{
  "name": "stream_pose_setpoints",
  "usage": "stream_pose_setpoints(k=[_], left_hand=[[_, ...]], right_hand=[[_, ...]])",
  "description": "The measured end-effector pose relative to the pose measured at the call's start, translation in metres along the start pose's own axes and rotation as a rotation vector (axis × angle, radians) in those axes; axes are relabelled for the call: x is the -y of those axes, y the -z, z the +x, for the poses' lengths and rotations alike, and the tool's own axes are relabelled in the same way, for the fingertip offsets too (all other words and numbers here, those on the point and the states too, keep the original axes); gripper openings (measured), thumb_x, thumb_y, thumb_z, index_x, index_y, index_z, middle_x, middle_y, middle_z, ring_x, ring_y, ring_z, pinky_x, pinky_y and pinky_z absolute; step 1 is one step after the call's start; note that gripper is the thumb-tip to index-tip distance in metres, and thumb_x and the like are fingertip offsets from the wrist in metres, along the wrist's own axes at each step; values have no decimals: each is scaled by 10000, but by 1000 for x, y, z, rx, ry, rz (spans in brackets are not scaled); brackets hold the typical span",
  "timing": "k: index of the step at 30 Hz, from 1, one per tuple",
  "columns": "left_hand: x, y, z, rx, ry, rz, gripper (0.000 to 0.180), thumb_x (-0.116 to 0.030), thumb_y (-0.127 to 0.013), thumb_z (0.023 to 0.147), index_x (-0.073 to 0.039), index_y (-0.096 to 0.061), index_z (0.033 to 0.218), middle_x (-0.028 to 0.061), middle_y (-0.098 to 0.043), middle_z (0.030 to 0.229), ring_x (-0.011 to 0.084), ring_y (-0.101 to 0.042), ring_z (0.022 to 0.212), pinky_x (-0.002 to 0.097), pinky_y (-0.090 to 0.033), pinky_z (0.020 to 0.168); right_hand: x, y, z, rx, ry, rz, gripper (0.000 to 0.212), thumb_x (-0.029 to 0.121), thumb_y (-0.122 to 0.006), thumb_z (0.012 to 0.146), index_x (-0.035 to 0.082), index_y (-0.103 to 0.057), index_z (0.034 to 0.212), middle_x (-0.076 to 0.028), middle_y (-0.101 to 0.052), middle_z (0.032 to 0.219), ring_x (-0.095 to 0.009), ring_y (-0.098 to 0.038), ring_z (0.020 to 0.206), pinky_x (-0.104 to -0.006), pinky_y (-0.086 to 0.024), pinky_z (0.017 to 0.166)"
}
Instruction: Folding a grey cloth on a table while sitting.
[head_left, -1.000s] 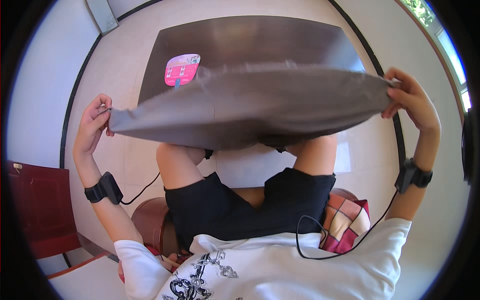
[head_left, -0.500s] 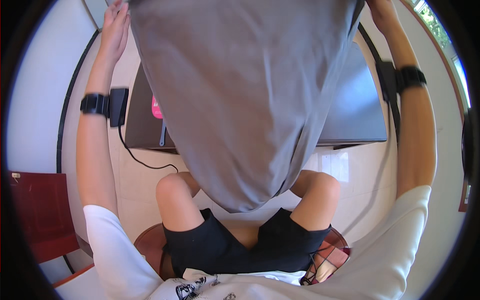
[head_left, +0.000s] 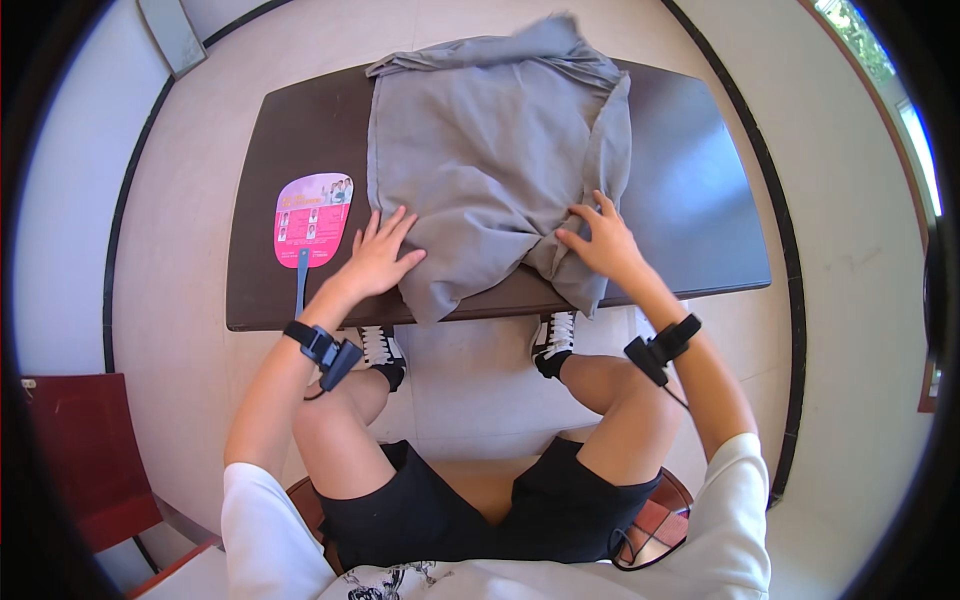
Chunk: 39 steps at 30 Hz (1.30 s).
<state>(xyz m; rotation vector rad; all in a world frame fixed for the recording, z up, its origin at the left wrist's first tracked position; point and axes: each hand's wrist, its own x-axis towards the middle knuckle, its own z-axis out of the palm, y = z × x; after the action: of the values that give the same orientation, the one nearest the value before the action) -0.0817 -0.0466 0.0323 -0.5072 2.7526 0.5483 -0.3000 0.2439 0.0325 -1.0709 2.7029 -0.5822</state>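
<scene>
A large grey cloth (head_left: 480, 170) lies rumpled over the middle of the dark brown table (head_left: 690, 180). Its far end is bunched into folds, and its near edge hangs slightly over the table's front. My left hand (head_left: 382, 255) rests with fingers spread at the cloth's near left side, partly on the fabric. On the near right side, my right hand (head_left: 605, 243) touches a fold of the cloth with its fingers apart. What kind of cloth article it is cannot be made out.
A pink hand fan (head_left: 313, 220) with a blue-grey handle lies on the table left of my left hand. A dark red chair (head_left: 85, 450) stands at the lower left. My knees and shoes are below the table's front edge.
The cloth has come down from being held up high between both hands and now lies on the table. Both hands have let go of its upper corners and moved down and inward.
</scene>
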Motion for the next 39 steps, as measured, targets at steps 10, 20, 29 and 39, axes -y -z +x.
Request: stream_pose_setpoints(k=[10,20,29,39], left_hand=[[-25,-46,-47,-241,273,-372,843,-472,-735,737,122,-380,1218,319,-470,1187,425,-549,1066,421,-470,908],[-44,-61,-64,-322,-41,-259,203,-182,-707,764,-26,-606,846,158,-554,879,313,-563,871,387,-459,801],[-29,13,-65,-480,97,-516,49,-65,-470,944,-26,-440,941,160,-559,813,270,-618,626,386,-509,593],[57,63,-75,-892,435,-1124,144,-95,-377,989,-14,-389,1107,154,-488,1059,259,-626,863,371,-574,772]], right_hand=[[51,-17,-56,59,-239,88,588,410,-744,736,45,-454,1094,-219,-639,996,-410,-632,919,-451,-515,775],[-7,-31,-43,-147,-307,721,261,202,-744,723,12,-672,888,-87,-674,756,-193,-635,715,-326,-488,677],[-37,20,-56,-229,-299,1238,100,100,-658,844,42,-628,919,-9,-632,810,-90,-571,731,-219,-429,667],[-75,61,-65,-528,-474,2043,234,62,-488,932,68,-432,1160,-138,-571,1042,-312,-565,1049,-447,-508,876]])
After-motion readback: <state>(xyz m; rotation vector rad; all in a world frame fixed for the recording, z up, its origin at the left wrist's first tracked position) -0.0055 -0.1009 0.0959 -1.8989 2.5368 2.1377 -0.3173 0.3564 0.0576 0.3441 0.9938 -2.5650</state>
